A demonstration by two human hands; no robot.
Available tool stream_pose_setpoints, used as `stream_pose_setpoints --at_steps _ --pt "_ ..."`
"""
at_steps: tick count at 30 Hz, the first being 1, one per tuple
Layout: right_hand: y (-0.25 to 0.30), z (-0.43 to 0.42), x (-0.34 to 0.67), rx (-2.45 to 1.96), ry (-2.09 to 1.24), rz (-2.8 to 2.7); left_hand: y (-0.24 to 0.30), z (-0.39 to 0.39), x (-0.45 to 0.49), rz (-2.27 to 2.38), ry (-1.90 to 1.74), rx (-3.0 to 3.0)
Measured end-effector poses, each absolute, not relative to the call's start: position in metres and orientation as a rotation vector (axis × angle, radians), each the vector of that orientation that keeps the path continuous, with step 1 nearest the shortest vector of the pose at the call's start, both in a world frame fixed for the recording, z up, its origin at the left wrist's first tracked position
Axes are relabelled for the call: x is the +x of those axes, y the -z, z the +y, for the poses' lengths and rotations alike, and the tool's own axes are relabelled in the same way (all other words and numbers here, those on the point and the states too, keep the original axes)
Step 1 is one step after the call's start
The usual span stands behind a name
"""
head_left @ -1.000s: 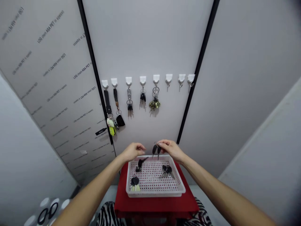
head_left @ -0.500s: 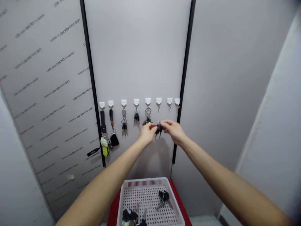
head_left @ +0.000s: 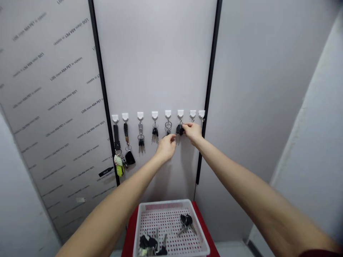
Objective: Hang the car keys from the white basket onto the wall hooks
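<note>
My right hand (head_left: 193,132) pinches a set of black-headed keys (head_left: 179,129) just below the sixth white hook (head_left: 180,113) from the left. Its ring appears to be at the hook, but whether it hangs freely I cannot tell. To the left, my left hand (head_left: 166,147) is loosely closed with no key visible in it, its fingertips a little apart from that set. Directly above it, a key bunch on a large ring (head_left: 168,125) hangs from the fifth hook, partly hidden by the fingers.
More key sets hang leftward, including black-headed keys (head_left: 141,142), a black fob (head_left: 130,157) and a yellow-green fob (head_left: 120,170). Two hooks (head_left: 193,113) sit to the right. Below, a white perforated basket (head_left: 171,205) holding loose keys (head_left: 186,220) stands on a red surface (head_left: 202,214).
My right hand has raised the black-headed keys from below the hooks up to the sixth hook. My left hand has come off them and sits slightly apart.
</note>
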State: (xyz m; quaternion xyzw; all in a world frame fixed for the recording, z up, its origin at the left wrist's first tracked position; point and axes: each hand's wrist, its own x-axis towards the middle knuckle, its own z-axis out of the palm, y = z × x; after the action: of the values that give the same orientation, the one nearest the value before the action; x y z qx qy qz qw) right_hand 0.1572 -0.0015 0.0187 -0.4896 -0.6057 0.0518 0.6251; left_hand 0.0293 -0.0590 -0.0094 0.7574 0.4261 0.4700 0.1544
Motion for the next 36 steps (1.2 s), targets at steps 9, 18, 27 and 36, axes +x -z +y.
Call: stream_pose_setpoints --at_steps 9,18,27,36 --pt "0.115 -0.074 0.152 -1.401 -0.303 -1.769 0.179 -0.094 -0.029 1.299 -0.581 2.202" --pt "0.233 -0.12 0.109 -1.348 -0.605 -2.532 0.229 -0.115 -0.045 1.371 -0.076 2.479" --pt "0.233 -0.114 0.111 -1.541 -0.532 -2.59 0.22 -0.117 -0.057 1.013 -0.006 2.316" --pt "0.234 -0.116 0.111 -1.47 -0.809 -2.531 0.232 -0.103 -0.046 1.244 -0.256 2.269"
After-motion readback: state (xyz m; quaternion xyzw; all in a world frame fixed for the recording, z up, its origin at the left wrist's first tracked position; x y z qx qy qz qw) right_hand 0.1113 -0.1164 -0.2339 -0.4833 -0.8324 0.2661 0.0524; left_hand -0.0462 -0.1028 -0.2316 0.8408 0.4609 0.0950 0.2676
